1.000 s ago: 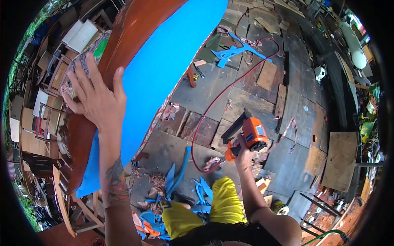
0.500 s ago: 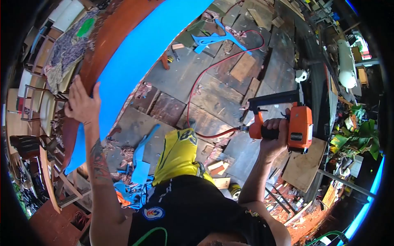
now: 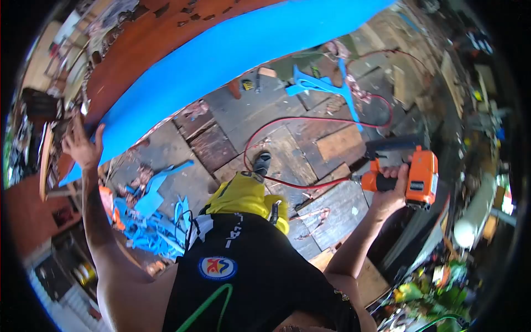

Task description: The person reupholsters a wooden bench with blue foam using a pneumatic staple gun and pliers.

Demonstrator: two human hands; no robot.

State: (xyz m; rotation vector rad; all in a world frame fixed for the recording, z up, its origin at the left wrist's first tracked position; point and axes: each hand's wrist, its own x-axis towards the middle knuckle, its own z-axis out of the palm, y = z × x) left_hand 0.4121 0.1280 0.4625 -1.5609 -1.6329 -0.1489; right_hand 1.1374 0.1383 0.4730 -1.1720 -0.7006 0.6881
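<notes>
My right hand (image 3: pixel 391 185) is wrapped round the grip of an orange and black air staple gun (image 3: pixel 423 176), held out to my right with its dark nose pointing left. A red air hose (image 3: pixel 293 183) runs from the grip's base. On the far left, my left hand (image 3: pixel 83 145) has its fingers spread at the near end of a long curved piece. That piece shows bright blue covering (image 3: pixel 193 66) along the side facing me and reddish-brown material (image 3: pixel 146 52), ragged in places, behind it.
Worn boards (image 3: pixel 274 157) cover the floor. Blue offcuts (image 3: pixel 155 229) are heaped at the lower left, and a forked blue strip (image 3: pixel 323 86) lies ahead. The hose loops across the middle. A white cylindrical tank (image 3: pixel 470 224) and leafy plants (image 3: pixel 434 296) are at the right.
My view has turned, so the blue-covered piece now stretches further across the top. My left hand appears further left and lower along it. The staple gun stays in my right hand.
</notes>
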